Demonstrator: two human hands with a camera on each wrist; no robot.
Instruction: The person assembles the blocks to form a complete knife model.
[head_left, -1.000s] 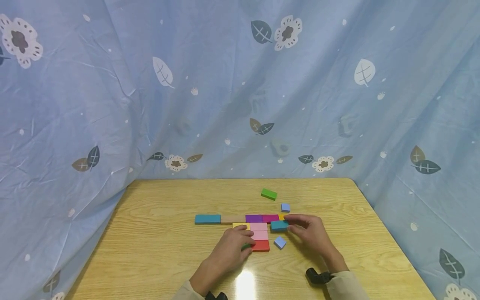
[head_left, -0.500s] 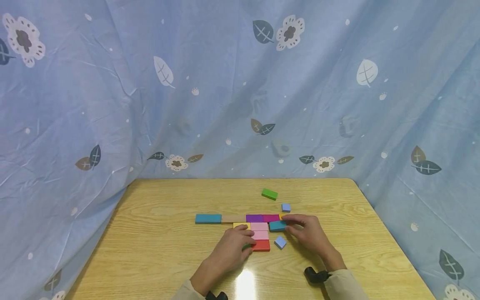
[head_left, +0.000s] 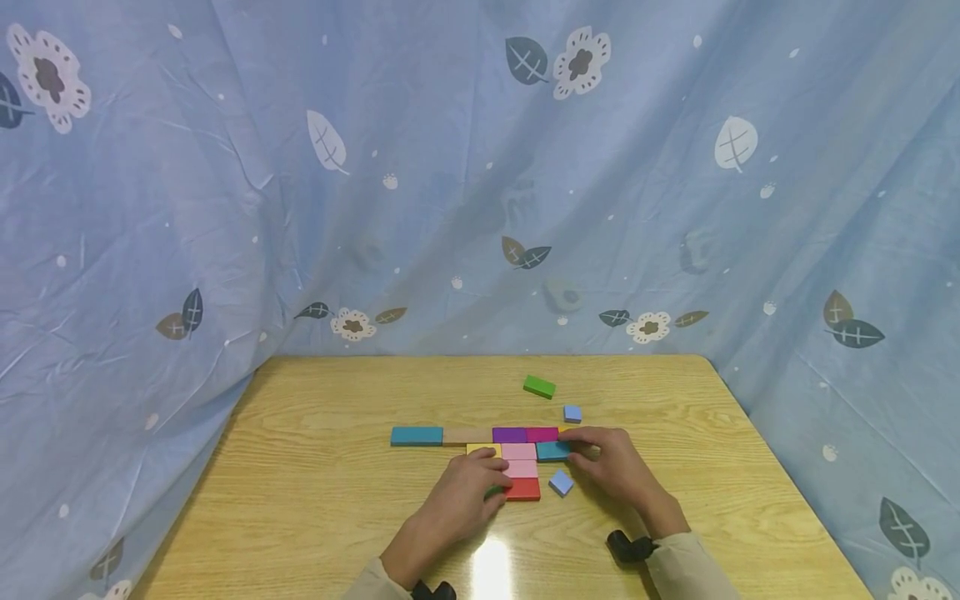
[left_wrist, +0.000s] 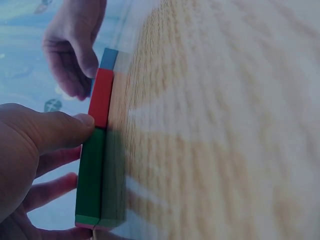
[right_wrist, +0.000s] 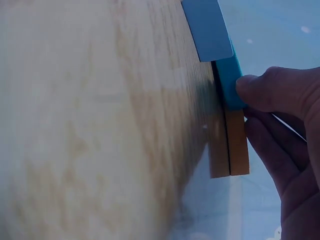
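My right hand point(head_left: 618, 467) pinches the right end of a teal wooden block point(head_left: 551, 452), with the thumb on its near side. The block lies against the row behind it, just right of the pink blocks point(head_left: 519, 461). My left hand point(head_left: 461, 496) rests over the left part of the block group, its fingers touching the yellow block point(head_left: 480, 448) and the red block point(head_left: 525, 489). In the left wrist view its thumb presses where the red block meets a green block point(left_wrist: 90, 175). The fingers partly hide the yellow and green blocks.
Along the back row lie another teal block point(head_left: 417, 437), a plain wood block point(head_left: 467, 435), a purple block point(head_left: 509, 435), a magenta block point(head_left: 542, 434) and an orange block point(right_wrist: 238, 145). Two small blue blocks and a light green block point(head_left: 539, 387) lie loose on the wooden table point(head_left: 315, 500).
My right hand has slid the teal block left and slightly back, closing the gap to the pink blocks. The left hand has stayed on its blocks.
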